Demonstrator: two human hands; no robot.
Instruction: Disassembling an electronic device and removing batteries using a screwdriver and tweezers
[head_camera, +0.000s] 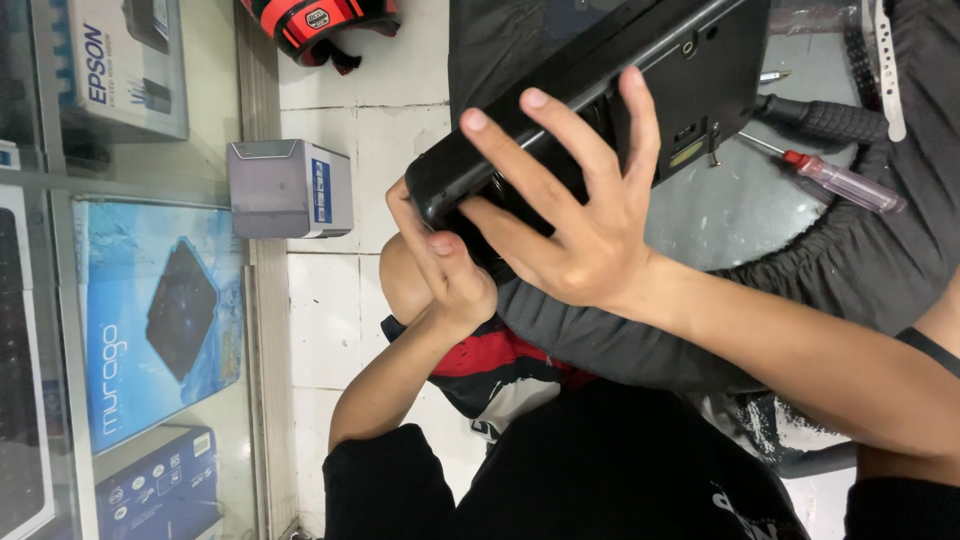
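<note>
1. Head view, turned sideways: far to the side of both hands, behind glass, stand product boxes (150, 310), and a small grey box (288, 188) sits on the tiled floor (330, 330) just beyond them.
2. One hand (445, 265), which looks like the left though the turned view makes that uncertain, is curled shut around the rounded end of a black device (590, 90), thumb over the edge.
3. Other hand (575, 215) lies spread wide and flat against the device's side, fingers (500, 145) splayed and pressing rather than gripping.
4. Device is held up in the air between the two hands, tilted, above the person's lap and a grey cloth (620, 350).
5. Past the open hand lies a red-handled screwdriver (835, 180), with a black-handled tool (825, 120) near it, on a counter (740, 210).
6. Risk, as I judge it: only the curled hand truly clamps the device; if the flat palm slips, the tilted body could swing down and drop to the floor. A loose screw could also fall out and be lost.
</note>
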